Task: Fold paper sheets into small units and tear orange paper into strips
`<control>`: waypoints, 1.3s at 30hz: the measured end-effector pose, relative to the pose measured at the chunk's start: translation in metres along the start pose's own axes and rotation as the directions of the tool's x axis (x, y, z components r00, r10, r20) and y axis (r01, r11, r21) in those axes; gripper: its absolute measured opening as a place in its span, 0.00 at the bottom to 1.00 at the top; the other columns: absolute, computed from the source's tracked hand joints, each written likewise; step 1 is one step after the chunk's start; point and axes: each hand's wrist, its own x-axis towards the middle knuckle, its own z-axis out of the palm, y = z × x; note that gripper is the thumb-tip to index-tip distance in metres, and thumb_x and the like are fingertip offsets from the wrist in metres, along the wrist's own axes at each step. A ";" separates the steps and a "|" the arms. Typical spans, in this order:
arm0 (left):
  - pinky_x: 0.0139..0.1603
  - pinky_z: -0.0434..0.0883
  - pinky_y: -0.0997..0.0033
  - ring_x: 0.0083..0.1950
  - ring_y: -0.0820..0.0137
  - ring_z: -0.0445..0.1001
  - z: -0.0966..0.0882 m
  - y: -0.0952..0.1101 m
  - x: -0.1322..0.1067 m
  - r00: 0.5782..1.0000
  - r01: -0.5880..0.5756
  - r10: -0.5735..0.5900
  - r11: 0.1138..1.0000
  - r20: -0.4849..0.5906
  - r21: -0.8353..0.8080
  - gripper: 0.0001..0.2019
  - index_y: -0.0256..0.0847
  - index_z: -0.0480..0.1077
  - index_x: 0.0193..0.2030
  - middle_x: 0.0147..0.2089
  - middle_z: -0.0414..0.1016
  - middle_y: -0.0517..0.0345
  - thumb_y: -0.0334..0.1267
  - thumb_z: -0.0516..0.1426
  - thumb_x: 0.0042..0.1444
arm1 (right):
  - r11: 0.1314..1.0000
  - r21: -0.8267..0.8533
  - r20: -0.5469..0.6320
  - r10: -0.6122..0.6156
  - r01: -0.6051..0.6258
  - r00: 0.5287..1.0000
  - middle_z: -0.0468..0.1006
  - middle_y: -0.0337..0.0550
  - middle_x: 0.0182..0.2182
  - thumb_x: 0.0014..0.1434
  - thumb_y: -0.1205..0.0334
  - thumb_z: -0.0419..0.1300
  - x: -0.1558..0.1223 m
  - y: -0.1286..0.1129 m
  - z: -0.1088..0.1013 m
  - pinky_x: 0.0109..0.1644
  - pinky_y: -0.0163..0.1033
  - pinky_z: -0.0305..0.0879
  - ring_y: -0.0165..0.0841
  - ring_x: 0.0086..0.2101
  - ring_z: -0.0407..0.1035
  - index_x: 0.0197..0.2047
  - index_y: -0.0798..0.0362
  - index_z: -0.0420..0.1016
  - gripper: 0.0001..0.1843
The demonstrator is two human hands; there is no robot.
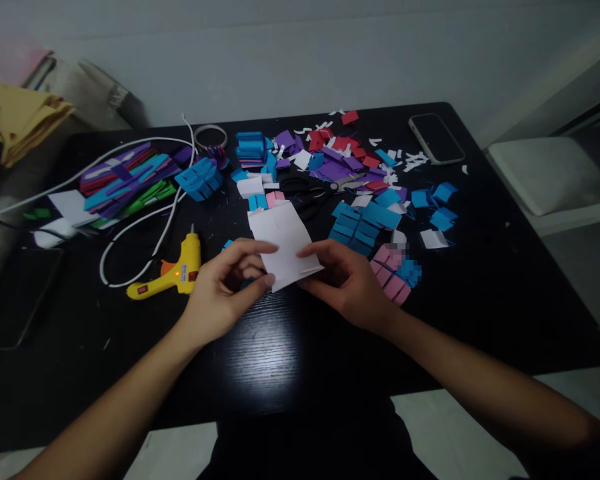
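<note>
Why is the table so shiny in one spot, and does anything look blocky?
In the head view, the table catches a bright glare lower in the frame than the paper, likely from an unseen light; also in the head view, blocky squares cover part of the pink pieces.

On the table point(480, 300), I see the sheet point(285, 247) between left hand point(230, 283) and right hand point(347, 280). Left of them lies the glue gun point(189, 261); the cable point(101, 267) loops just behind it, with strips point(130, 183) farther back. Scissors point(334, 187) lie behind the sheet, to its right, scraps point(336, 171) around them. The phone point(436, 138) rests near the far right corner.
</note>
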 end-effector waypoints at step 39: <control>0.19 0.66 0.74 0.19 0.76 0.69 -0.001 0.005 -0.001 0.893 -0.043 0.064 0.997 -0.445 0.056 0.05 0.42 0.77 0.39 0.25 0.74 0.66 0.39 0.67 0.62 | 0.935 -0.219 0.058 -0.273 0.279 0.960 0.84 0.40 0.45 0.61 0.64 0.72 -0.007 -0.005 0.000 0.51 0.42 0.80 0.34 0.43 0.81 0.63 0.44 0.72 0.28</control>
